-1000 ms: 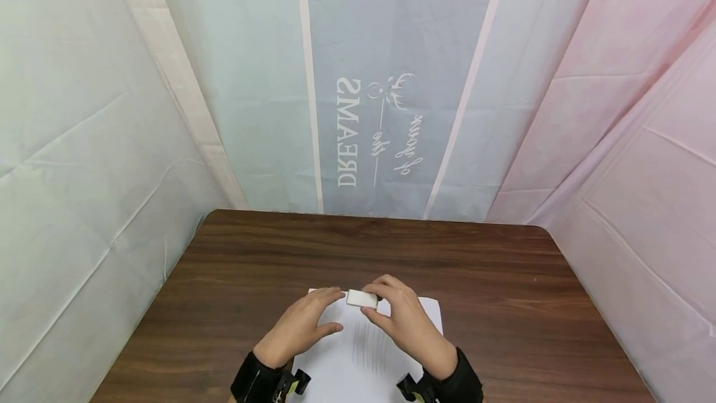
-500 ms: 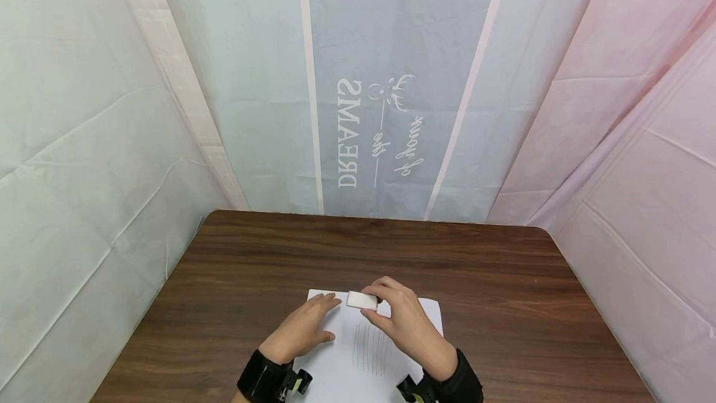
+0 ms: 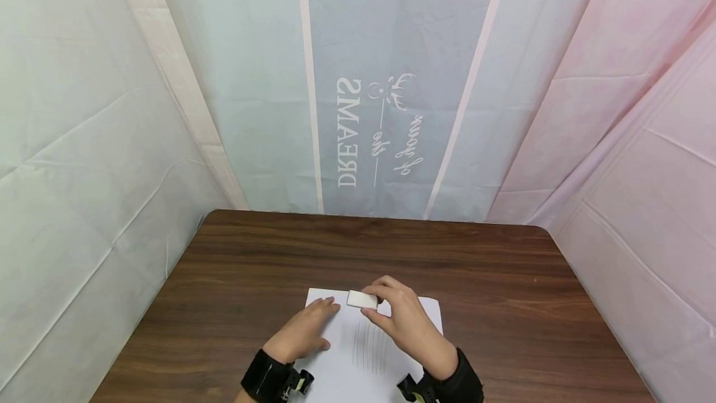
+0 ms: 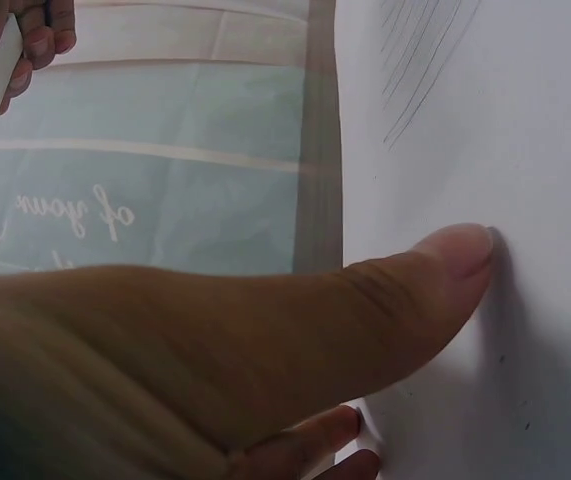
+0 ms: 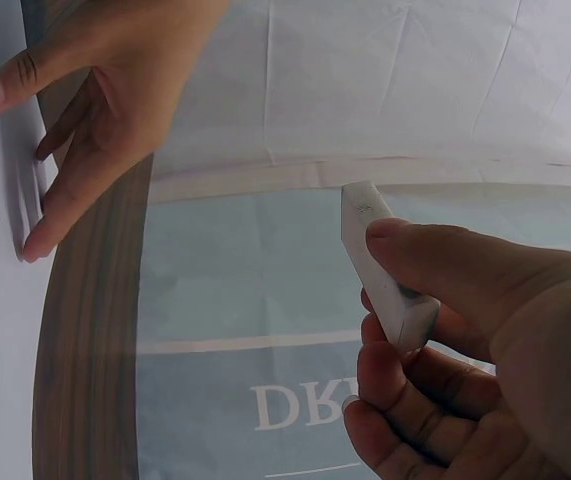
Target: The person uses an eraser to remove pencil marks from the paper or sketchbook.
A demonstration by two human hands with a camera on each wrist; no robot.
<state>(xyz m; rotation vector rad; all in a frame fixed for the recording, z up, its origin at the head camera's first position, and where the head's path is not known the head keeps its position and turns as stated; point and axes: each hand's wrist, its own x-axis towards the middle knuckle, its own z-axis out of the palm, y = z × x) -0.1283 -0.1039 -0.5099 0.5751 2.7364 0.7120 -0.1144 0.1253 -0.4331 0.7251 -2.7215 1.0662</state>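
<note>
A white eraser (image 5: 380, 260), its one end smudged dark, is pinched between the thumb and fingers of my right hand (image 3: 407, 314), held up above the paper. My left hand (image 3: 301, 333) rests with spread, fairly straight fingers on the left part of a white sheet of paper (image 3: 335, 378). In the left wrist view the thumb (image 4: 455, 250) touches the sheet. Several thin pencil lines (image 3: 369, 348) run side by side on the paper, between the two hands. The right palm is partly hidden in the head view.
The paper lies on a dark wood-grain table (image 3: 224, 291) near its front edge. Fabric curtains hang behind it (image 3: 386, 30) and at both sides. A black wrist strap with a small camera (image 3: 268, 378) sits on each wrist.
My left hand has lowered from beside the eraser onto the paper, moving slightly toward me. The right hand with the eraser has stayed almost still.
</note>
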